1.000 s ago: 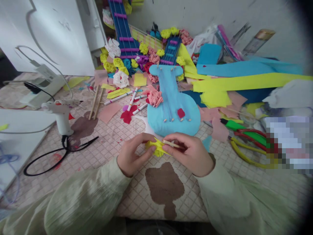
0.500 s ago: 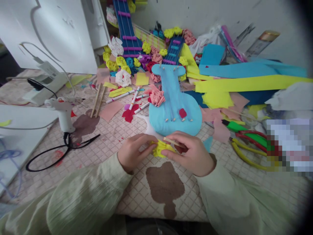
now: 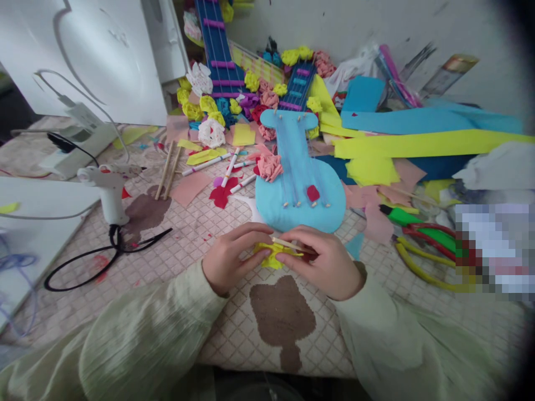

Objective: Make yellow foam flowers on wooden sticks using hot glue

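Observation:
Crumpled yellow paper is pinched between the fingers of my left hand, its folds bunched up. My right hand grips a thin wooden stick, whose tip lies over the yellow paper, and its thumb presses on the paper too. Just beyond both hands lies a light blue guitar-shaped cutout with strings, a dark red piece and a pink paper flower at its left edge. Part of the stick is hidden by my right fingers.
On the left are a white glue gun with a looped black cable and a power strip. Markers and paper scraps lie behind my left hand. Yellow-handled pliers are at the right; paper flowers and blue guitar shapes stand at the back.
The stick's tip has shifted slightly left and down over the yellow paper. My left fingers have closed in further, and the yellow paper has moved a little left.

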A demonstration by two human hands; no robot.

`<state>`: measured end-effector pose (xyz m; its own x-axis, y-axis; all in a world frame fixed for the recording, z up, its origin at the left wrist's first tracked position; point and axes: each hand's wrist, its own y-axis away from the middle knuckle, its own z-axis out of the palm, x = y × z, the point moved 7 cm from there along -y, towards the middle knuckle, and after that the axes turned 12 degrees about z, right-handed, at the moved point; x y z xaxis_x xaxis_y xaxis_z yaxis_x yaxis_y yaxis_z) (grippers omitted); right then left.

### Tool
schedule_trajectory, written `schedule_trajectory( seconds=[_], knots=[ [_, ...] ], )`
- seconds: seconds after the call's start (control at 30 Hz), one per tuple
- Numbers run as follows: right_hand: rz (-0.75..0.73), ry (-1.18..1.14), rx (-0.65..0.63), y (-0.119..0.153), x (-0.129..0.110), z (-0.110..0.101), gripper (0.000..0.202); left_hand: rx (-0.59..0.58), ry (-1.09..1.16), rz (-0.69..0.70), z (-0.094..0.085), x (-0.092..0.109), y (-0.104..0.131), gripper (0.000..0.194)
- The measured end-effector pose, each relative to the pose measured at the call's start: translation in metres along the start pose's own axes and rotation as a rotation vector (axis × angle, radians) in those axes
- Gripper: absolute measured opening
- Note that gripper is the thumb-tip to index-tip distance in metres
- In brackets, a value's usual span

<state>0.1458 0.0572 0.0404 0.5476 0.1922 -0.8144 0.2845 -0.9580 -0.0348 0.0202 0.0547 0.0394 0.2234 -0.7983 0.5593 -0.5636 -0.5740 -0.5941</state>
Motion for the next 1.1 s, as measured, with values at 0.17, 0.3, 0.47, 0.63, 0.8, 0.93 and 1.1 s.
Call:
schedule_trajectory(
  seconds=[0.17, 0.3, 0.47, 0.63, 0.8, 0.93, 1.1],
  knots=[
    [0.034, -0.039, -0.009, 0.000, 0.002, 0.000, 0.015, 0.056, 0.032, -0.004, -0.004, -0.001, 0.001, 0.016],
    [0.106, -0.101, 0.015, -0.001, 0.006, -0.002, 0.019, 0.141, 0.112, -0.109, -0.006, -0.005, 0.005, 0.015],
    [0.193, -0.252, 0.042, 0.003, 0.014, -0.002, 0.026, 0.193, 0.500, -0.353, 0.007, -0.015, 0.013, 0.018],
    [0.199, -0.342, 0.005, 0.005, 0.014, 0.001, 0.029, 0.131, 0.565, -0.371, 0.014, -0.010, 0.011, 0.026],
    [0.223, -0.312, -0.021, 0.004, 0.010, 0.001, 0.026, 0.230, 0.667, -0.383, 0.012, -0.012, 0.009, 0.019],
    [0.173, -0.315, -0.013, 0.004, 0.006, 0.000, 0.019, 0.230, 0.749, -0.430, 0.016, -0.013, 0.011, 0.017],
    [0.193, -0.368, -0.019, 0.006, 0.007, -0.006, 0.038, 0.262, 0.725, -0.352, 0.010, -0.008, 0.010, 0.021]
  ],
)
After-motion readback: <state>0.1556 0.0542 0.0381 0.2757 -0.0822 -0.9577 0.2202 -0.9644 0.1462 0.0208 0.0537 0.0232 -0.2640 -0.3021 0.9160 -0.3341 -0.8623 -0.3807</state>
